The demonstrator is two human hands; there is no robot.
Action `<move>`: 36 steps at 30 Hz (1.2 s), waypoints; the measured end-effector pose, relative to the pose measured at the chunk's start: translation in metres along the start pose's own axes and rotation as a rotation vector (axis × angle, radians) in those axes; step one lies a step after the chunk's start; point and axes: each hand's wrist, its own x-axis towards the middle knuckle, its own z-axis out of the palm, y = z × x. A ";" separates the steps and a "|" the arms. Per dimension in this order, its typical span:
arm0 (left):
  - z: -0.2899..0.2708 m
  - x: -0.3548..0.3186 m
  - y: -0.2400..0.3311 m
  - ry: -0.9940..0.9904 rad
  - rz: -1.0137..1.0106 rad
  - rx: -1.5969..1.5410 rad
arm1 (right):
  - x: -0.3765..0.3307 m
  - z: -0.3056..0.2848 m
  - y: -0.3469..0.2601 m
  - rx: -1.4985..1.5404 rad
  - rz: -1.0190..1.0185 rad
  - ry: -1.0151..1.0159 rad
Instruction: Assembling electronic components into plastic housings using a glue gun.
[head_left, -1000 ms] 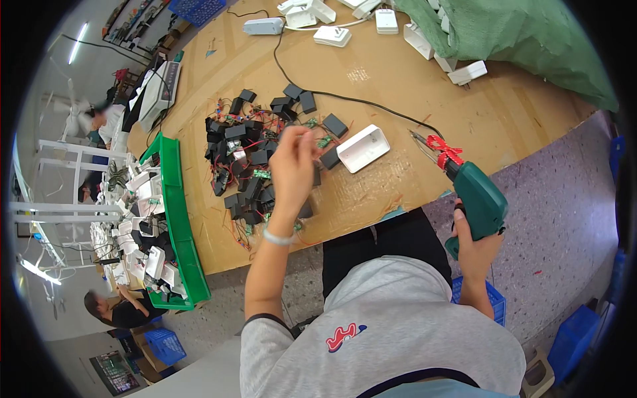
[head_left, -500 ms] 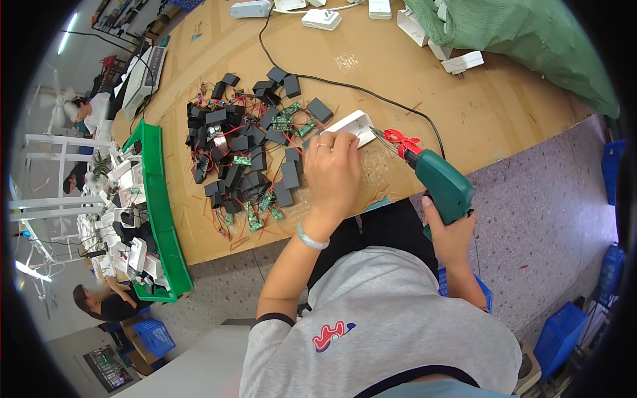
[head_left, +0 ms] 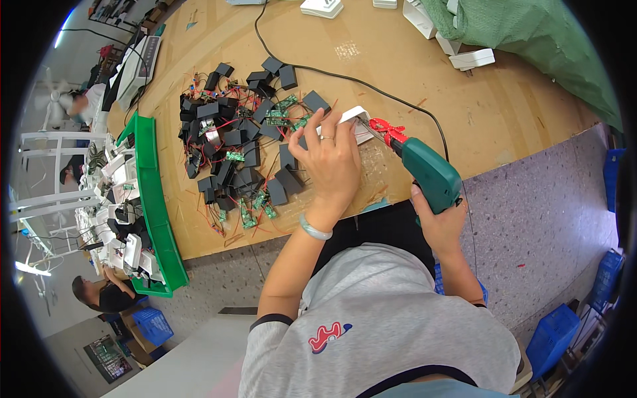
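My left hand (head_left: 330,162) is on a small white plastic case (head_left: 361,118) near the table's front edge, and its fingers cover the left part of the case. A ring and a pale bangle are on this hand and wrist. My right hand (head_left: 441,219) is wrapped round the handle of a green pistol-shaped tool (head_left: 431,174). Red material is wound about the tool's nose, and its thin metal prongs reach into the case. What the prongs touch inside is too small to make out. My left thumb is hidden.
Left of my hands lies a heap of black blocks (head_left: 235,137), red wires and green circuit boards (head_left: 277,117). A green crate (head_left: 154,199) of white parts stands farther left. A black cord (head_left: 371,86) crosses the cardboard-covered table. Green cloth (head_left: 524,40) and white housings (head_left: 472,60) lie far right.
My right hand has brought the tool slightly left, its prongs deeper into the case. My left fingers have spread over the case, which now looks more tilted. The whole view has shifted a little.
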 end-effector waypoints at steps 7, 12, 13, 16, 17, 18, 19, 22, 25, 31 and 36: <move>0.002 0.002 0.001 0.032 -0.015 0.026 | 0.004 0.003 -0.004 -0.015 -0.036 -0.004; 0.002 0.002 0.001 0.042 -0.022 0.047 | 0.004 0.004 0.000 -0.001 0.003 -0.014; 0.003 0.002 0.001 0.041 -0.019 0.050 | 0.004 0.004 0.001 -0.002 0.002 -0.014; 0.003 0.001 0.001 0.041 -0.018 0.047 | 0.004 0.003 0.003 0.013 0.007 -0.019; 0.003 0.001 0.002 0.042 -0.020 0.042 | 0.004 0.003 0.002 0.001 -0.020 -0.020; 0.002 0.002 0.002 0.042 -0.021 0.041 | 0.005 0.003 0.001 -0.010 -0.046 -0.020; 0.001 0.002 0.002 0.040 -0.025 0.035 | 0.005 0.003 -0.001 -0.012 -0.046 -0.020; 0.000 0.002 0.002 0.039 -0.029 0.027 | 0.005 0.002 -0.004 -0.038 -0.080 -0.003; 0.000 0.002 0.002 0.039 -0.030 0.029 | 0.005 0.001 -0.004 -0.041 -0.038 -0.018; 0.003 0.001 0.001 0.037 -0.027 0.048 | 0.005 0.002 -0.006 -0.066 -0.061 -0.011; 0.003 0.000 0.001 0.037 -0.013 0.023 | 0.006 0.002 -0.007 -0.054 -0.050 -0.012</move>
